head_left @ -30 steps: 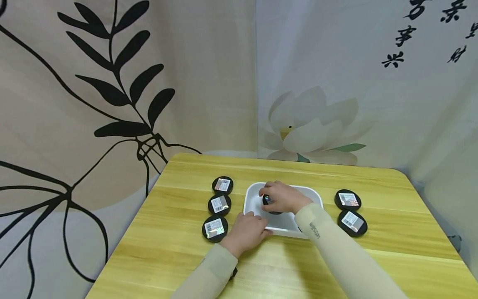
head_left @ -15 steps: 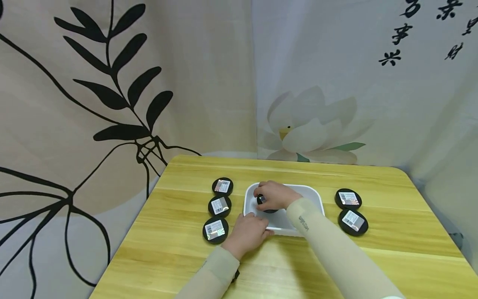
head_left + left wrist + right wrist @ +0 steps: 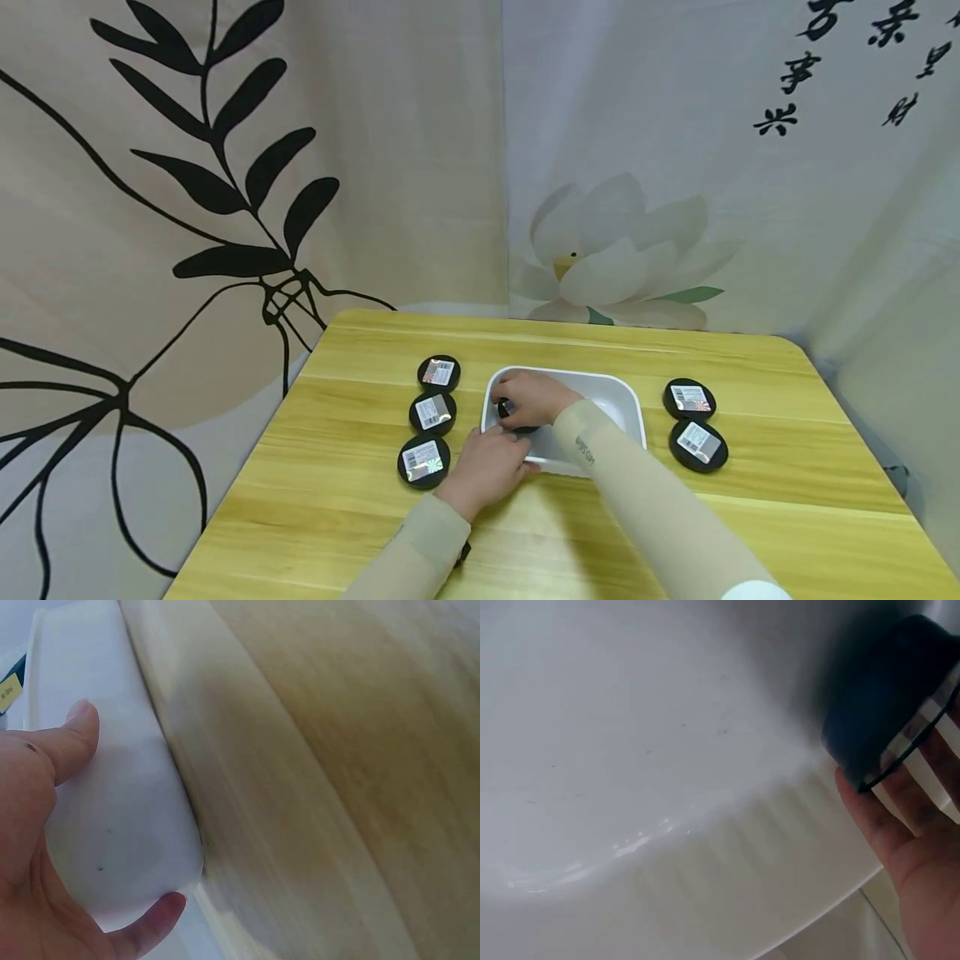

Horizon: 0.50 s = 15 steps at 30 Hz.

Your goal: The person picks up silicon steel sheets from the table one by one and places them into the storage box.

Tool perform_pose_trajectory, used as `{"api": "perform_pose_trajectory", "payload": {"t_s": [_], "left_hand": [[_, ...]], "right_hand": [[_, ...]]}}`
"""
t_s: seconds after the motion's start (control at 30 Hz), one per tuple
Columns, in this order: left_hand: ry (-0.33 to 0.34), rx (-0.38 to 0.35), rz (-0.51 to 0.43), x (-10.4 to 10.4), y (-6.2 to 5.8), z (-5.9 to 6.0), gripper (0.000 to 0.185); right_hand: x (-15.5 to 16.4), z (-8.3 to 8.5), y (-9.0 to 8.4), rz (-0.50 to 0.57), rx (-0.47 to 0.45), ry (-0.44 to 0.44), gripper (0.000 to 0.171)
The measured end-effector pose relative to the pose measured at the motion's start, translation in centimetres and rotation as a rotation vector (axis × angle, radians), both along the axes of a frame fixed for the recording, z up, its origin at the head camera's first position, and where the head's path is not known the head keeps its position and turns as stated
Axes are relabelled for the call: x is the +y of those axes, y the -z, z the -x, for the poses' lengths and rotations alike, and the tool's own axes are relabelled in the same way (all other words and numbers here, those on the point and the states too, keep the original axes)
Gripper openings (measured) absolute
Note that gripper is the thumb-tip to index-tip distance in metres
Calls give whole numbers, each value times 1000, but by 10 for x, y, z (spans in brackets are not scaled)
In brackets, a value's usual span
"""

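A white rectangular tray point(image 3: 603, 408) stands in the middle of the wooden table. My left hand point(image 3: 486, 468) holds its near left corner, and in the left wrist view the thumb lies on the tray's outer wall point(image 3: 120, 795) while a finger bends round the corner. Inside the tray, at its left end, my right hand point(image 3: 529, 398) grips a dark round flat container point(image 3: 889, 697). The right wrist view has that container tilted near the tray wall, fingers along its rim; the hand covers most of it in the head view.
Left of the tray, three black round containers with labels stand in a column: a far one point(image 3: 438, 372), a middle one point(image 3: 432, 412) and a near one point(image 3: 423, 461). Two more, a far one point(image 3: 689, 399) and a near one point(image 3: 698, 445), stand to its right. A printed curtain point(image 3: 420, 167) hangs behind.
My right hand has slid the dark container leftward inside the tray, to its left end. The left hand keeps its hold on the corner. The head view has shifted slightly.
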State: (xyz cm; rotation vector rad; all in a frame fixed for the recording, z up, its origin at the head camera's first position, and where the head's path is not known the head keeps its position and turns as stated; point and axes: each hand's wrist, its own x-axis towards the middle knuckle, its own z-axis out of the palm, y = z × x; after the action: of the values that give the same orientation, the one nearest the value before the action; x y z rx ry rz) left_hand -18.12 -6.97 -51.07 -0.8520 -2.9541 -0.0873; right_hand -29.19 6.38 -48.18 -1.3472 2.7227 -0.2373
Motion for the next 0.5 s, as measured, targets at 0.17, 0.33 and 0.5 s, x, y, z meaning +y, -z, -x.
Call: {"api": "perform_pose_trajectory", "payload": {"t_s": [0.17, 0.33, 0.5], "left_hand": [[-10, -17, 2, -2, 1, -1, 32], [-6, -21, 12, 0, 2, 1, 33], [-3, -26, 7, 1, 1, 1, 33]], "right_hand": [[-4, 1, 5, 3, 7, -10, 16], [-2, 3, 8, 1, -20, 18, 18], [1, 3, 3, -12, -62, 44, 19]]}}
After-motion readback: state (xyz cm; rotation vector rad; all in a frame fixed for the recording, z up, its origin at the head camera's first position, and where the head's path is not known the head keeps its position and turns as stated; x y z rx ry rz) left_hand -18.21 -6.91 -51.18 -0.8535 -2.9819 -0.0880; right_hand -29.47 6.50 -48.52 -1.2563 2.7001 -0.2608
